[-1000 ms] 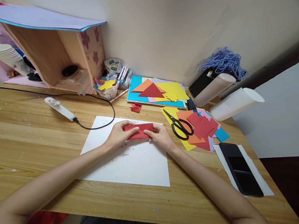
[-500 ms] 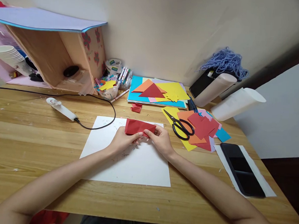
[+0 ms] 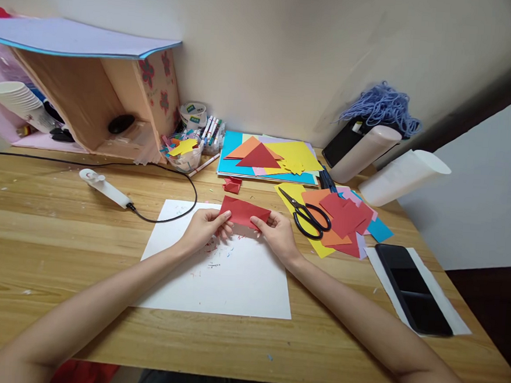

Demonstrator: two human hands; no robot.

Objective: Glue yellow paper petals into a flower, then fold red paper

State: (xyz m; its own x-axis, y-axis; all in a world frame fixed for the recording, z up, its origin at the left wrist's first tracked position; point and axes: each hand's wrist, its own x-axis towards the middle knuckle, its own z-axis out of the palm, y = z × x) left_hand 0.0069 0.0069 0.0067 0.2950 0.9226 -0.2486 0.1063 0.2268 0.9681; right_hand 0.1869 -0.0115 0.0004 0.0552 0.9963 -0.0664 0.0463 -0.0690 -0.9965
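Note:
Between my two hands is a piece of red paper [image 3: 244, 212], held up at a slight tilt above a white sheet [image 3: 249, 284]. My left hand [image 3: 207, 226] pinches its left end, thumb in front and fingers behind. At the right end my right hand [image 3: 274, 231] grips it the same way. Small coloured marks or scraps are scattered on the white sheet below. Just beyond the sheet lies a small folded red paper piece [image 3: 232, 184].
Black-handled scissors [image 3: 309, 214] rest on loose coloured papers [image 3: 345, 218] to the right. Farther right lies a phone [image 3: 412, 290]. A white corded tool [image 3: 105, 190] is at left. Behind stand a paper stack [image 3: 226, 165], a scrap tub [image 3: 186, 158] and a cardboard box [image 3: 156, 103].
The red paper has shifted slightly right and away from me, and shows a taller face. My left thumb has moved away from my right thumb, so my hands are farther apart.

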